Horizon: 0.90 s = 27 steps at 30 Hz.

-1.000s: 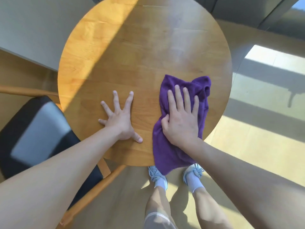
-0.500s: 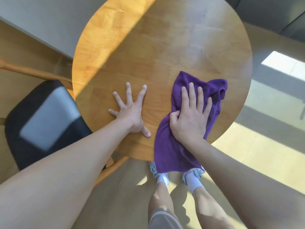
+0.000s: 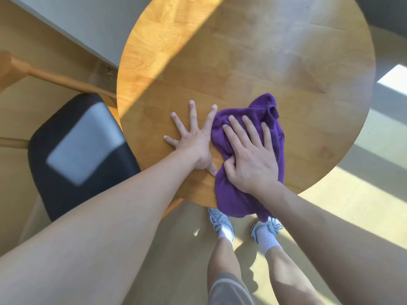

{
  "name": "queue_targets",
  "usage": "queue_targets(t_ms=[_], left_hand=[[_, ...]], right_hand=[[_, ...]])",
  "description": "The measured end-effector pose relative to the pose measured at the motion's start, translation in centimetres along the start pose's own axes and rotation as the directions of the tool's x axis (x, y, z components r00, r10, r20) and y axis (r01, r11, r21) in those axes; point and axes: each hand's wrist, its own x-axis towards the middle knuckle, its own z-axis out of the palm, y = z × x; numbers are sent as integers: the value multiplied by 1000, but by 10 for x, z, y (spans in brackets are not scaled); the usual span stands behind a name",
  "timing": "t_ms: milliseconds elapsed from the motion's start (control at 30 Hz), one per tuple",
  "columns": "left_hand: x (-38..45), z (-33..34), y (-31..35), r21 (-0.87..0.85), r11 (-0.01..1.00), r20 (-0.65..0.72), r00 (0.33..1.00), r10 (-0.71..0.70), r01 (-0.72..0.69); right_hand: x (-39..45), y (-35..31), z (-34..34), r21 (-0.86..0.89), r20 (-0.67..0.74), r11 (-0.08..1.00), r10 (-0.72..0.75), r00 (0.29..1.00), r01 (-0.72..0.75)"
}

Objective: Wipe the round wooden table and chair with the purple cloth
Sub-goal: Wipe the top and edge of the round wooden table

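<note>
Purple cloth lies bunched on the near part of the round wooden worktop, its lower end hanging over the front edge above your shoes. Your right hand presses flat on it, fingers straight, thumb tucked against a fold. Your left hand is spread flat on bare wood just beside the cloth, forefinger and thumb touching it, holding nothing. Chair with dark seat stands left, tucked partly under the worktop.
</note>
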Motion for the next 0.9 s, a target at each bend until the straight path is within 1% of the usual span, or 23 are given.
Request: queue_targets(t_ms=[33,67,100,167,233,267,367,633,767,833,900], left_hand=[[1,1,0,-6,1000,-6,1000,0,0],[1,1,-1,-8,1000,-13,1000,1,-1],[2,2,-1,-9,1000,-19,1000,1,-1],[3,2,-1,-17,1000,-24,1000,1,-2],[4,3,-1,-32,999,-32,999,-2,1],[5,5,-1,-37,999,-37,999,-6,4],[8,7,-1,-42,999,-45,999,-11,10],[3,5,-1,-62,998,-50,999,17,-20],[-3,4,-6,-78,994,-79,994,74,-80],[-8,5,-15,-35,989,-105,985,140,-145],[-12,2,-36,77,974,-150,964,221,-211]], right_hand=[[-2,-11,3,2,2,998,65,998,-65],[-3,-19,6,0,4,996,89,996,-89],[-4,-22,9,-10,9,997,74,997,-74],[-7,-17,12,-41,30,998,-50,998,52],[-7,-10,12,-53,63,974,-217,974,221],[-6,-8,11,-45,78,959,-276,958,280],[-1,-6,10,-22,67,936,-350,934,352],[-2,0,10,-35,64,927,-371,926,374],[-3,-1,12,-36,31,933,-356,934,357],[-4,-2,11,-30,18,937,-347,938,347],[-4,-4,10,-20,10,942,-335,942,335]])
